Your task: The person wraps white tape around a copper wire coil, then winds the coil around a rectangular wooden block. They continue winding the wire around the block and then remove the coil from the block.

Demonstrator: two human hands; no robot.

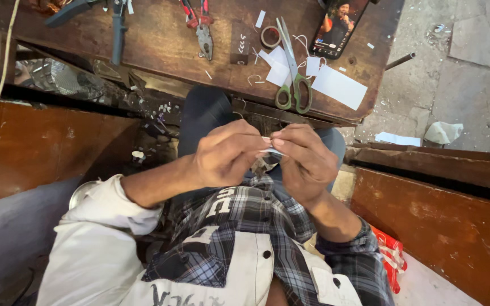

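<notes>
Both hands are pinching a small white paper strip (271,151) between them: left hand (225,156) gripping its left end, right hand (304,158) its right. Green-handled scissors (291,68) are lying at twelve o'clock on the wooden bench (160,45).

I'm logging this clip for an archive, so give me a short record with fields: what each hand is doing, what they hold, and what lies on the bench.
left hand: fingers pinched on one end of a small white strip
right hand: fingers pinched on the other end of it
position: both hands meet over the lap, in front of the wooden bench
on the bench: green-handled scissors, red-handled pliers, tape roll, white paper pieces, phone
phone screen: lit
</notes>
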